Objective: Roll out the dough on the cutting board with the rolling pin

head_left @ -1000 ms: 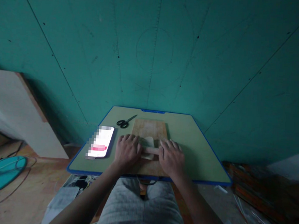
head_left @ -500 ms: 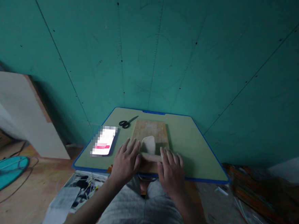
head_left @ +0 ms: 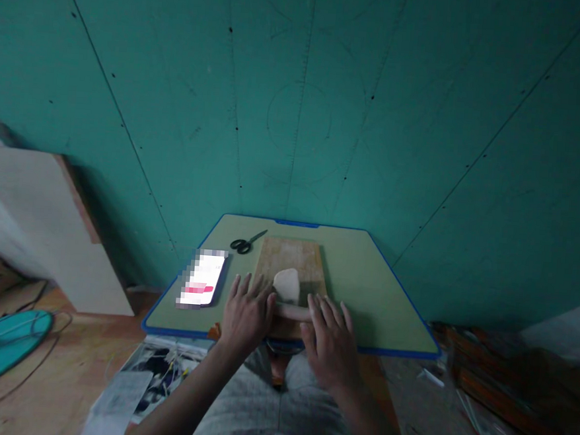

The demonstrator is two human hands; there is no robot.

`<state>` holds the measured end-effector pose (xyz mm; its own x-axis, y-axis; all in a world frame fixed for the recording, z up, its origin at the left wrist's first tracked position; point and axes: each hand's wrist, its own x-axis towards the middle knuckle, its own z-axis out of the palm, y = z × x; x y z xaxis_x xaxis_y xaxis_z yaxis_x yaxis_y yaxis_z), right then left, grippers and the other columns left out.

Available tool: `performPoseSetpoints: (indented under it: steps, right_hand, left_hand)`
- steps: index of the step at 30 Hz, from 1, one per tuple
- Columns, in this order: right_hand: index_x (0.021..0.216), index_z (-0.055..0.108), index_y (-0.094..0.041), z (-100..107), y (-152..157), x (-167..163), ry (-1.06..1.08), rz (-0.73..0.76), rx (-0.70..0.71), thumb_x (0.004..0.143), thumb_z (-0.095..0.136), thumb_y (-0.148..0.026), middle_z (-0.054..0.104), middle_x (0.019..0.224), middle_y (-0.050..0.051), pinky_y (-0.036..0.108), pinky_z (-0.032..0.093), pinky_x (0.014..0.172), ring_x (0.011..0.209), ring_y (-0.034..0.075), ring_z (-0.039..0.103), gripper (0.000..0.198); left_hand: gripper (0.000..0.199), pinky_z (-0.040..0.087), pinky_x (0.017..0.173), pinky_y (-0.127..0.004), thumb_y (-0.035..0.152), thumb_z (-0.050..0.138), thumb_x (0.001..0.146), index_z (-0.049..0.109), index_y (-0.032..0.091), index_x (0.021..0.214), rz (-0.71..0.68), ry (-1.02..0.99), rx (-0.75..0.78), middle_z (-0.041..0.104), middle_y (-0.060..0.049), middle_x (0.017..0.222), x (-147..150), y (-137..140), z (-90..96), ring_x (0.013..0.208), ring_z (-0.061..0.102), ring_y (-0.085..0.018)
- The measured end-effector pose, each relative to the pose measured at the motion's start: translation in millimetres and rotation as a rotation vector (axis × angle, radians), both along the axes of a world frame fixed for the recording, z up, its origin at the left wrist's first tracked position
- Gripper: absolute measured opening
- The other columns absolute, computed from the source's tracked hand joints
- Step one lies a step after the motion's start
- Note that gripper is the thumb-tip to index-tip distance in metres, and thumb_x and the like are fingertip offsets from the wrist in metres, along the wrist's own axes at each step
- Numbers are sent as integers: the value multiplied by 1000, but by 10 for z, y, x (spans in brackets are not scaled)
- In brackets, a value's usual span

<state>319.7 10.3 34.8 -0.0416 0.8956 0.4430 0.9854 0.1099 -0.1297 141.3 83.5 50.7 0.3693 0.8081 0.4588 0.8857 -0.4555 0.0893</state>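
A pale, flat piece of dough [head_left: 286, 284] lies on a wooden board [head_left: 290, 252]. Across its near end rests a light rolling pin [head_left: 292, 312], running left to right. My left hand [head_left: 247, 312] lies palm down over the pin's left end, fingers stretched forward and spread. Over the right end is my right hand [head_left: 330, 332], its fingers also extended and nearly flat. Neither hand wraps round the pin; its ends are hidden beneath them.
The board sits on a pale green table [head_left: 365, 282] with a blue rim. Black-handled scissors [head_left: 243, 245] and a phone [head_left: 203, 279] with a lit screen lie to the left. A green wall [head_left: 297, 112] rises behind. A box of odds and ends [head_left: 160, 374] stands below left.
The view has tilted slightly. The rolling pin has come a little nearer to me under both hands. My left hand's fingers have shifted left.
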Motion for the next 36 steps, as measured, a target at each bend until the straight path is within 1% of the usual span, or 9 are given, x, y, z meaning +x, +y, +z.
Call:
performPoseSetpoints:
  steps: [3, 5, 8, 11, 15, 25, 29, 33, 36]
  right_hand:
    - [142, 45, -16, 100, 64, 7, -18, 4, -77, 97, 33, -34, 55, 137, 13, 50, 24, 112, 130, 27, 45, 50]
    - [144, 42, -17, 182, 124, -14, -34, -6, -161, 97, 33, -34, 54, 138, 13, 49, 32, 108, 126, 28, 48, 51]
    - [147, 37, -18, 294, 254, -61, -53, -10, -241, 95, 34, -36, 38, 151, 11, 47, 41, 99, 129, 31, 45, 55]
    - [148, 34, -17, 358, 402, -95, -77, 90, -219, 94, 36, -35, 26, 156, 9, 47, 33, 107, 138, 30, 33, 57]
    - [145, 40, -14, 398, 529, -96, -71, 193, -233, 95, 34, -31, 33, 153, 10, 44, 20, 115, 140, 24, 30, 53]
    - [139, 49, -13, 463, 712, -41, -21, 220, -461, 97, 30, -35, 49, 143, 12, 38, 30, 110, 133, 20, 43, 51]
    - [137, 50, -12, 429, 720, -40, -50, 232, -400, 97, 31, -32, 50, 142, 12, 38, 30, 110, 132, 20, 43, 49]
    - [138, 49, -11, 372, 629, -43, -67, 223, -268, 97, 31, -30, 48, 144, 12, 40, 30, 111, 132, 22, 42, 49]
    - [136, 52, -12, 331, 559, -41, -54, 248, -185, 97, 32, -30, 49, 143, 11, 40, 27, 113, 132, 22, 42, 47]
  left_hand:
    - [42, 30, 110, -57, 30, 40, 92, 60, 19, 128, 49, 20, 18, 50, -13, 142, 67, 44, 22, 136, 37, -37]
    - [44, 29, 111, -58, 29, 40, 92, 58, 19, 130, 59, 40, 10, 49, -14, 143, 77, 50, 9, 138, 35, -37]
    - [43, 27, 111, -58, 29, 38, 93, 58, 20, 130, 56, 43, -10, 50, -12, 142, 57, 41, -24, 137, 36, -36]
    - [44, 28, 111, -57, 30, 36, 94, 57, 22, 131, 45, 32, -28, 53, -10, 140, 31, 33, -44, 136, 39, -33]
    - [44, 31, 110, -54, 32, 35, 94, 58, 25, 131, 39, 35, -51, 56, -8, 137, 17, 34, -29, 133, 42, -32]
    - [43, 36, 107, -50, 32, 35, 95, 57, 27, 131, 5, 34, -118, 59, -5, 134, 9, 35, 31, 129, 48, -30]
    - [42, 39, 105, -47, 30, 36, 95, 59, 25, 129, -102, 47, -118, 59, -6, 134, -16, 128, 65, 129, 48, -28]
    - [43, 34, 110, -46, 28, 39, 92, 57, 21, 131, -260, 112, -101, 49, -9, 144, -33, 271, 107, 137, 38, -27]
    - [43, 35, 110, -43, 25, 36, 93, 58, 20, 130, -356, 142, -141, 54, -7, 140, -37, 330, 137, 135, 42, -24]
